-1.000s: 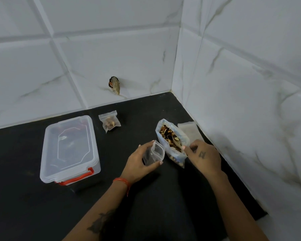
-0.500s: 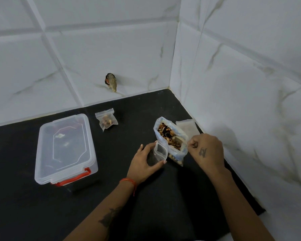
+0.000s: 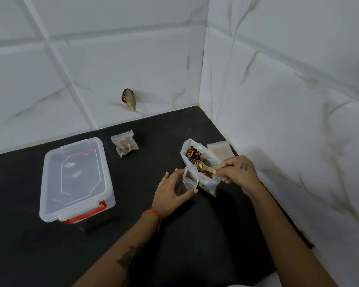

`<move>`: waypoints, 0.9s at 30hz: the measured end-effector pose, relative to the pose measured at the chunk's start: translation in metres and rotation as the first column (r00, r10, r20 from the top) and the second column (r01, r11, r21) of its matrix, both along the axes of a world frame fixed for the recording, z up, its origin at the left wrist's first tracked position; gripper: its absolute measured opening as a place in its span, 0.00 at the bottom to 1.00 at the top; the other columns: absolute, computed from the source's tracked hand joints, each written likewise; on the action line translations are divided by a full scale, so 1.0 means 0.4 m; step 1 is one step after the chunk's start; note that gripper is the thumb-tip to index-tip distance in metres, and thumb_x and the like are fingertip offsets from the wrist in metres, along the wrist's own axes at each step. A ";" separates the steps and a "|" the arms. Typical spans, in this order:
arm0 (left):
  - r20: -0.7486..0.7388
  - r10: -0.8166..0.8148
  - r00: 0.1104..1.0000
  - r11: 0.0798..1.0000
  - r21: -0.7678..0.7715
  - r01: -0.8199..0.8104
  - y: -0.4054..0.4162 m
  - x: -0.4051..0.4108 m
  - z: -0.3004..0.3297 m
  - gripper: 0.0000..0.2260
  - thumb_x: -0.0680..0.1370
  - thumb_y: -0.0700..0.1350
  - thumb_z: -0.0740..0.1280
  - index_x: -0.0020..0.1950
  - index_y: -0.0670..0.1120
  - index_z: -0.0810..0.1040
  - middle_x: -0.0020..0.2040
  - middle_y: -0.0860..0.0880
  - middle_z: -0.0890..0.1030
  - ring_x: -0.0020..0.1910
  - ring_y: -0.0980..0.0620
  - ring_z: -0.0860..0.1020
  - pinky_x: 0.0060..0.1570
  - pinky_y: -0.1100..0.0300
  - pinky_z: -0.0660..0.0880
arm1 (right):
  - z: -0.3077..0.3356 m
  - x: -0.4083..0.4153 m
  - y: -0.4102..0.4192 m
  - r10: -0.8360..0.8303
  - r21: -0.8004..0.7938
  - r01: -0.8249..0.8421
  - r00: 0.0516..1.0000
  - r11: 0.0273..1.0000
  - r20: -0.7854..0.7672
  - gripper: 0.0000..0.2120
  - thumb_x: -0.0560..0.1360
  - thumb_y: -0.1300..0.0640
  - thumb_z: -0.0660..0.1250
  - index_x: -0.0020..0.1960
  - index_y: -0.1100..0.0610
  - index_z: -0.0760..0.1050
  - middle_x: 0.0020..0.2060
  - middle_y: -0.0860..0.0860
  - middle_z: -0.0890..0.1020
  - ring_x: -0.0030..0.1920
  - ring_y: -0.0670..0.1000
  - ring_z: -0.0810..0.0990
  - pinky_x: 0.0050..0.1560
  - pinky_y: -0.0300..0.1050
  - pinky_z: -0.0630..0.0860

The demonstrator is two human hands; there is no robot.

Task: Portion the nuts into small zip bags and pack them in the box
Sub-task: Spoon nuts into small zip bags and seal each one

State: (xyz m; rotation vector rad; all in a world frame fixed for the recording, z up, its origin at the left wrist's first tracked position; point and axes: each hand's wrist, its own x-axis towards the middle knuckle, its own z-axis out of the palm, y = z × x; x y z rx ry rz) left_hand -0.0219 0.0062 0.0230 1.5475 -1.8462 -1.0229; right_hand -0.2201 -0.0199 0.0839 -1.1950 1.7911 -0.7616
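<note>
Vs half a sec ago, a wooden spoon point(image 3: 205, 167) now shows in our right hand point(image 3: 237, 171); before, that hand sat at the rim of the big nut bag point(image 3: 201, 162) w/ no spoon visible. Its bowl now lies among the nuts point(image 3: 192, 154) inside the bag mouth, so we read this as the scoop step starting for the next portion.

Grip: right fingers pinch the spoon handle, closed on it. Our left hand point(image 3: 172, 189) wraps thumb + fingers round the small zip bag point(image 3: 190, 179), holding it upright w/ mouth open, touching the left side of the big bag. It looks empty, tho clear plastic makes that hard to confirm.

So the spoon bowl is just beside + slightly above the small bag's mouth, a short lift-and-tip away, approx. Nuts are well inside the big bag, none seen spilled on the black counter point(image 3: 133, 235).

One filled zip bag point(image 3: 124, 146) lies sealed near the wall, well apart from both hands, not yet in the box point(image 3: 75, 179), which sits to the left w/ lid on and red latch. Spare flat bags point(image 3: 219, 149) lie behind the big bag. We judge the task early: one portion done, packing not begun
</note>
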 end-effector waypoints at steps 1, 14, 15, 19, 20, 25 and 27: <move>-0.007 0.000 1.000 1.000 0.012 0.000 -0.002 0.001 -0.002 0.26 0.74 0.54 0.69 0.70 0.54 0.66 0.72 0.52 0.67 0.70 0.59 0.54 0.74 0.53 0.52 | -0.005 0.002 -0.002 -0.025 0.023 0.024 0.997 0.999 0.068 0.03 0.67 0.68 0.73 0.39 0.63 0.81 0.29 0.56 0.81 0.26 0.48 0.76 0.26 0.33 0.74; -0.141 0.030 0.990 0.996 0.083 -0.018 -0.014 0.015 -0.027 0.21 0.66 0.66 0.68 0.57 0.71 0.66 0.58 0.67 0.73 0.65 0.57 0.70 0.70 0.46 0.64 | -0.043 -0.019 0.025 -0.391 0.302 0.279 0.816 0.912 0.426 0.02 0.69 0.65 0.73 0.41 0.62 0.81 0.31 0.53 0.81 0.30 0.44 0.77 0.26 0.33 0.74; -0.166 0.032 0.986 0.996 0.090 -0.017 -0.015 0.015 -0.028 0.22 0.66 0.66 0.69 0.57 0.72 0.66 0.59 0.65 0.74 0.64 0.58 0.71 0.70 0.46 0.64 | -0.038 -0.024 0.030 -0.398 0.289 0.293 0.810 0.911 0.431 0.01 0.69 0.64 0.72 0.41 0.61 0.81 0.31 0.52 0.81 0.30 0.45 0.77 0.27 0.33 0.75; -0.226 0.037 0.974 0.993 0.114 -0.011 -0.020 0.017 -0.028 0.24 0.67 0.61 0.72 0.60 0.67 0.67 0.61 0.60 0.76 0.64 0.59 0.72 0.69 0.48 0.66 | -0.009 -0.045 0.053 -0.393 0.228 0.323 0.813 0.918 0.430 0.01 0.70 0.64 0.72 0.41 0.62 0.81 0.31 0.53 0.81 0.30 0.46 0.77 0.31 0.36 0.75; -0.238 0.036 0.971 0.993 0.120 -0.008 -0.020 0.017 -0.028 0.24 0.69 0.58 0.73 0.61 0.65 0.68 0.61 0.59 0.76 0.63 0.60 0.72 0.68 0.50 0.68 | 0.001 -0.050 0.059 -0.381 0.212 0.318 0.819 0.924 0.428 0.01 0.70 0.64 0.72 0.41 0.62 0.81 0.31 0.53 0.80 0.30 0.46 0.77 0.31 0.36 0.75; -0.287 0.042 0.957 0.990 0.141 -0.002 -0.022 0.016 -0.026 0.26 0.71 0.50 0.74 0.65 0.59 0.67 0.62 0.58 0.76 0.60 0.65 0.73 0.61 0.66 0.71 | 0.059 -0.050 0.085 -0.264 0.135 0.229 0.887 0.964 0.380 0.01 0.70 0.64 0.72 0.41 0.62 0.80 0.29 0.53 0.79 0.29 0.46 0.76 0.30 0.37 0.73; -0.285 0.046 0.957 0.990 0.142 -0.005 -0.025 0.016 -0.030 0.29 0.70 0.52 0.74 0.67 0.57 0.66 0.64 0.57 0.75 0.63 0.62 0.72 0.62 0.65 0.70 | 0.077 -0.036 0.094 -0.195 0.091 0.174 0.926 0.980 0.323 0.02 0.69 0.64 0.72 0.40 0.62 0.80 0.28 0.53 0.79 0.28 0.47 0.76 0.29 0.37 0.73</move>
